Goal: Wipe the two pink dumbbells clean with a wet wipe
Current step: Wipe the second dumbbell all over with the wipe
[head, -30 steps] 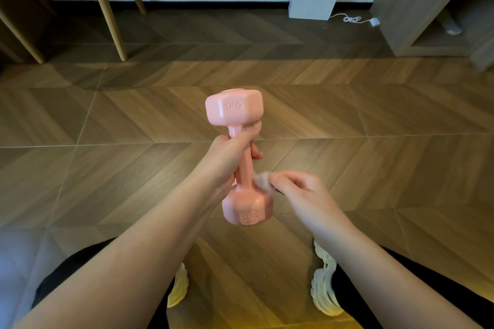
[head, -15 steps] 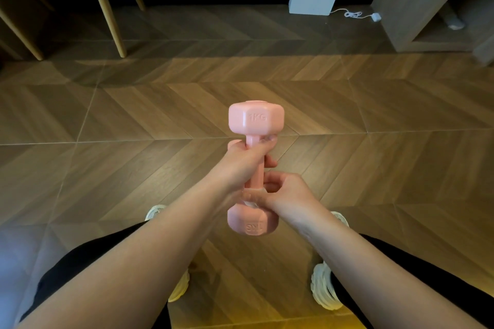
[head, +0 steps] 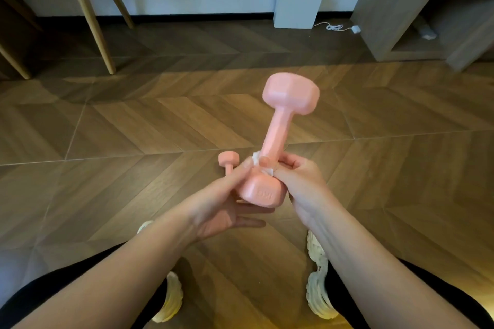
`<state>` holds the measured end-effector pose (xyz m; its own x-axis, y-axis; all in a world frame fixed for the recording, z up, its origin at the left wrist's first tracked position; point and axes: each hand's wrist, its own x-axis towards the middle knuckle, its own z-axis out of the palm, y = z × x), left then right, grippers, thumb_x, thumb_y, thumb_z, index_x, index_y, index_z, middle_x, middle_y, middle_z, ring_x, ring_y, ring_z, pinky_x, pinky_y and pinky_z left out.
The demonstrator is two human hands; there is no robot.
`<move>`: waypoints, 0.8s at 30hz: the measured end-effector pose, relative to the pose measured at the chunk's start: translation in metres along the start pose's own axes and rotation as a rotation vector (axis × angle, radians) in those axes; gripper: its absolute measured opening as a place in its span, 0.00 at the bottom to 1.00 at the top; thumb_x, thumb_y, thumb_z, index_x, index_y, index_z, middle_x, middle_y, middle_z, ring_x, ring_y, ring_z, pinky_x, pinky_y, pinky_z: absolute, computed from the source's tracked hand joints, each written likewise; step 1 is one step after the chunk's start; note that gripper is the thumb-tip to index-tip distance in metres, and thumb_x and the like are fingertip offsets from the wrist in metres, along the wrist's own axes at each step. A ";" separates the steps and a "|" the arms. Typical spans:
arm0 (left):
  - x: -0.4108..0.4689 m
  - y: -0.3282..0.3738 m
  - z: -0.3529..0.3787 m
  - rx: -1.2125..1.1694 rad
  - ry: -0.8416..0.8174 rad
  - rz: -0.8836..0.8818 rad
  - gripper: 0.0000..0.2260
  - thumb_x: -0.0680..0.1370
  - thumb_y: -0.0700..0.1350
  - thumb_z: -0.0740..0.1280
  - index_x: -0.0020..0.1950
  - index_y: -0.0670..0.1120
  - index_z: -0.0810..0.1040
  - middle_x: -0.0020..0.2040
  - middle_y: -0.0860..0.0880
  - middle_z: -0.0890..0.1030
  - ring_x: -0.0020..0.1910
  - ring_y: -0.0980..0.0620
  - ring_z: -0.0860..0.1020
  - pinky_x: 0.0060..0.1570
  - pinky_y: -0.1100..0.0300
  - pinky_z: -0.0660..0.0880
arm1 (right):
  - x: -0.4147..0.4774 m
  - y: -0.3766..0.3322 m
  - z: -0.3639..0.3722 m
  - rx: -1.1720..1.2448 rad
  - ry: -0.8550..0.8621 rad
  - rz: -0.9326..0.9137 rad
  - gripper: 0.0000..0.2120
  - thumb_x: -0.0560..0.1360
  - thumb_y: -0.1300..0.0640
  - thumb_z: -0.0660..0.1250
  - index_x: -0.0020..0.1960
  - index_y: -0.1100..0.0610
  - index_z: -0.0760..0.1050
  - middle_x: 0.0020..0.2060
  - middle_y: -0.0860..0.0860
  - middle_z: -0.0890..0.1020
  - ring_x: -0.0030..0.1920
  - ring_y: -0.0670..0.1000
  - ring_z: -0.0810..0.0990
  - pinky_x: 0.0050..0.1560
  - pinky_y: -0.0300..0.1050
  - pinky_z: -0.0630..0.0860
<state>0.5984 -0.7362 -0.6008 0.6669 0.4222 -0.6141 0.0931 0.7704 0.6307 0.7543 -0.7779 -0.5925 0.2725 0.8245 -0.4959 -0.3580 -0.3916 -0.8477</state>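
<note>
The held dumbbell (head: 274,133) is off the floor and tilted. Its upper head leans up and to the right of the grip, and its lower head sits directly below the grip. The right hand (head: 303,181) has fingers and thumb curled about the base of the handle, pinching the wet wipe (head: 263,167) against it just above the lower head. The wipe shows as a small white wad between the fingertips and the handle. The left hand (head: 222,203) lies left of and beneath the lower head, with its fingers nearly straight and spread under it. One digit runs up the side toward the wipe, so this hand supports the weight without closing round it. The second dumbbell (head: 228,160) lies on the wooden floor (head: 133,128) just beyond the left hand, which partly hides it; only one head and part of its handle show. Two pale shoes (head: 318,288) stand on the floor below the wrists.
</note>
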 end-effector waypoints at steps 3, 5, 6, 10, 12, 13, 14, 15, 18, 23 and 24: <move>0.004 0.003 0.008 -0.033 0.052 0.117 0.28 0.70 0.58 0.71 0.66 0.48 0.75 0.58 0.38 0.80 0.56 0.42 0.82 0.51 0.47 0.80 | 0.006 -0.004 0.004 0.112 -0.034 -0.024 0.06 0.64 0.56 0.78 0.42 0.54 0.87 0.43 0.52 0.88 0.43 0.45 0.85 0.45 0.36 0.79; 0.008 0.007 0.012 0.009 0.109 0.184 0.24 0.71 0.56 0.69 0.62 0.46 0.76 0.53 0.39 0.80 0.52 0.43 0.81 0.50 0.48 0.80 | 0.010 -0.008 0.004 0.161 -0.017 -0.023 0.07 0.62 0.54 0.78 0.40 0.53 0.87 0.43 0.52 0.87 0.44 0.47 0.84 0.51 0.41 0.78; 0.009 0.009 0.013 0.015 0.126 0.197 0.22 0.71 0.55 0.69 0.60 0.45 0.77 0.51 0.40 0.80 0.50 0.44 0.82 0.49 0.48 0.80 | 0.012 -0.010 0.003 0.181 -0.002 -0.020 0.08 0.61 0.54 0.78 0.40 0.53 0.87 0.42 0.52 0.87 0.43 0.47 0.83 0.52 0.43 0.77; 0.012 0.009 0.014 -0.007 0.143 0.193 0.20 0.70 0.54 0.69 0.58 0.44 0.78 0.49 0.41 0.81 0.47 0.44 0.82 0.48 0.47 0.81 | 0.017 -0.017 -0.001 0.237 -0.008 0.005 0.15 0.59 0.50 0.78 0.43 0.56 0.86 0.41 0.52 0.87 0.40 0.46 0.84 0.45 0.40 0.80; 0.012 0.010 0.014 0.006 0.147 0.203 0.22 0.70 0.54 0.69 0.59 0.43 0.77 0.50 0.40 0.80 0.47 0.44 0.82 0.46 0.49 0.81 | 0.014 -0.013 0.000 0.237 -0.028 0.027 0.21 0.63 0.48 0.77 0.51 0.58 0.84 0.44 0.52 0.87 0.42 0.46 0.84 0.44 0.39 0.79; 0.012 0.010 0.013 0.017 0.152 0.207 0.23 0.70 0.54 0.69 0.60 0.43 0.77 0.50 0.40 0.80 0.46 0.45 0.83 0.45 0.50 0.81 | 0.013 -0.011 0.001 0.212 -0.037 0.041 0.23 0.65 0.46 0.75 0.55 0.59 0.83 0.46 0.52 0.87 0.42 0.46 0.84 0.43 0.38 0.78; 0.011 0.010 0.012 0.029 0.156 0.209 0.23 0.70 0.54 0.70 0.61 0.43 0.77 0.50 0.40 0.80 0.46 0.46 0.83 0.45 0.51 0.81 | 0.012 -0.008 0.001 0.161 -0.044 0.056 0.25 0.67 0.44 0.73 0.57 0.59 0.82 0.48 0.52 0.87 0.43 0.45 0.84 0.42 0.38 0.77; 0.011 0.010 0.011 0.039 0.158 0.208 0.23 0.70 0.54 0.70 0.61 0.43 0.77 0.51 0.40 0.80 0.45 0.47 0.83 0.45 0.51 0.81 | 0.011 -0.007 0.001 0.089 -0.052 0.065 0.25 0.69 0.41 0.71 0.58 0.57 0.83 0.50 0.51 0.87 0.45 0.45 0.84 0.44 0.37 0.76; 0.010 0.009 0.009 0.049 0.171 0.200 0.24 0.70 0.54 0.70 0.62 0.43 0.76 0.51 0.41 0.80 0.44 0.48 0.84 0.45 0.51 0.81 | 0.009 -0.005 -0.002 -0.123 -0.116 0.050 0.20 0.78 0.39 0.62 0.59 0.51 0.83 0.53 0.48 0.86 0.53 0.44 0.83 0.57 0.43 0.75; 0.008 0.008 0.008 0.031 0.202 0.201 0.25 0.67 0.55 0.73 0.59 0.43 0.78 0.47 0.42 0.82 0.44 0.47 0.84 0.44 0.51 0.81 | 0.005 0.000 0.000 -0.083 -0.251 0.132 0.21 0.73 0.40 0.65 0.61 0.48 0.81 0.60 0.50 0.83 0.65 0.53 0.78 0.74 0.60 0.64; 0.008 0.008 0.008 0.036 0.202 0.201 0.25 0.66 0.55 0.73 0.59 0.43 0.78 0.48 0.42 0.82 0.45 0.47 0.84 0.45 0.50 0.82 | 0.006 0.001 0.001 -0.054 -0.260 0.145 0.21 0.73 0.41 0.65 0.62 0.49 0.81 0.61 0.51 0.83 0.67 0.54 0.77 0.74 0.60 0.64</move>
<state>0.6103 -0.7308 -0.5970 0.5143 0.6538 -0.5550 0.0024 0.6460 0.7633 0.7545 -0.7727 -0.5957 -0.0179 0.8328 -0.5533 -0.3267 -0.5279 -0.7839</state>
